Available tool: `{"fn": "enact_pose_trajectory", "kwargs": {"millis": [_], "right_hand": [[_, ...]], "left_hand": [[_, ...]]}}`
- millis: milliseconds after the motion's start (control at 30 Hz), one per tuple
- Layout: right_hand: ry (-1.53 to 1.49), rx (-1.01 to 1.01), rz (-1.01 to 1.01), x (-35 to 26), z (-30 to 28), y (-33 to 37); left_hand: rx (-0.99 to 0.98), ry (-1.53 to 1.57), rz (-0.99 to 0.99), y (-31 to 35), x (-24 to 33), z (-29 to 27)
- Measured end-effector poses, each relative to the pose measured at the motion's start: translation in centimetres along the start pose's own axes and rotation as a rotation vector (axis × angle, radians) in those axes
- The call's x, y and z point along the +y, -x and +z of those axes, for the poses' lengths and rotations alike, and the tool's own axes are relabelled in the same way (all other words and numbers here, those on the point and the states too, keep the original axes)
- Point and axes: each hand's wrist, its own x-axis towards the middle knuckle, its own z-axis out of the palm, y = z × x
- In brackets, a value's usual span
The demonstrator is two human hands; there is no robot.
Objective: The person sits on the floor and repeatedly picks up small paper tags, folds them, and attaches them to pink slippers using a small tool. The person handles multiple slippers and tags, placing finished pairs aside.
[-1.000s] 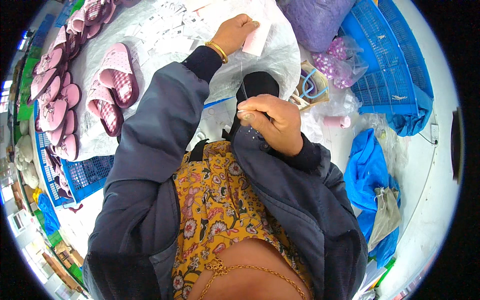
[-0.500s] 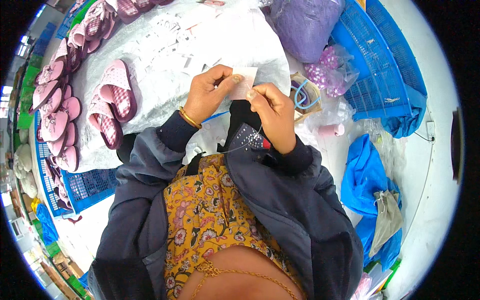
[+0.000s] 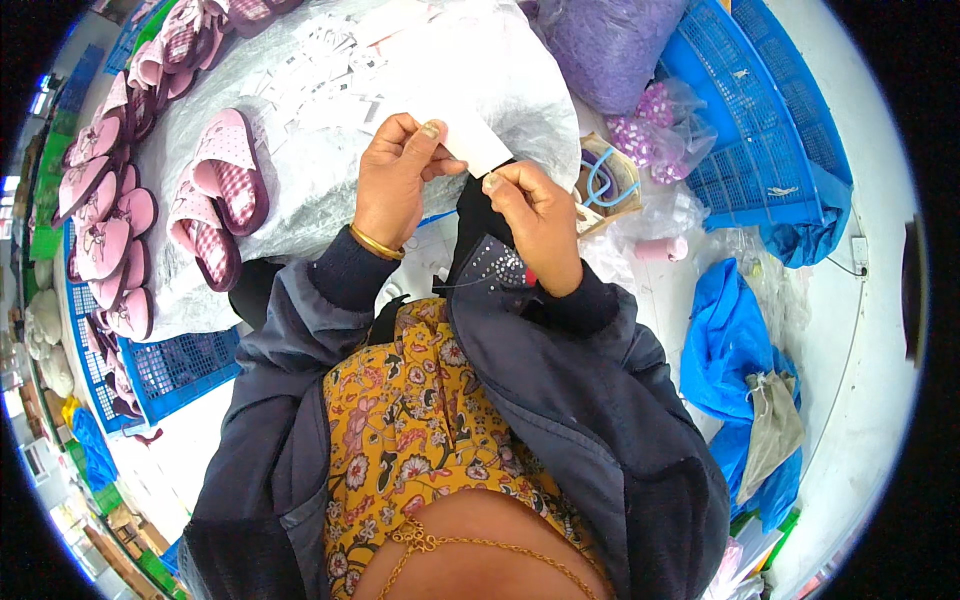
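Observation:
A white card [image 3: 477,140] is held up in front of me, its plain face showing. My left hand [image 3: 400,175] is closed on the card's left edge, thumb on top and fingers curled below. At the card's lower edge, the thumb and forefinger of my right hand [image 3: 540,220] are pinched together. What they grip is too small to make out. Below that hand lies a dark piece dotted with pale studs [image 3: 495,268], with a thin strand beside it. To the left, a pair of pink slippers [image 3: 225,150] with checked insoles rests on the plastic-covered table [image 3: 300,210].
Many small paper tags [image 3: 335,65] are scattered across the table. More pink slippers [image 3: 100,245] line its left side, above a blue crate [image 3: 180,365]. On the right are a purple bag [image 3: 610,50], an open carton [image 3: 625,185], blue crates [image 3: 755,150] and blue sheeting [image 3: 725,340].
The card has tilted and now shows a blank face instead of a faintly marked one. My left hand has shifted slightly left, and my right hand slightly down and left.

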Motion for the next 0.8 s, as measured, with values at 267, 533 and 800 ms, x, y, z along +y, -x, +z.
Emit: {"fn": "enact_pose_trajectory", "kwargs": {"millis": [267,533,800], "right_hand": [[-0.066,0.082,-0.156,2.6,0.4,-0.5],[-0.102,0.117,-0.047,2.7,0.6,-0.4],[-0.045,0.111,-0.065,3.0,0.2,-0.5]], "left_hand": [[0.001,0.099,-0.017,0.5,-0.2,0.0],[-0.024,0.097,-0.022,0.9,-0.6,-0.1],[-0.049,0.088,-0.015,1.2,-1.1,-0.1]]}}
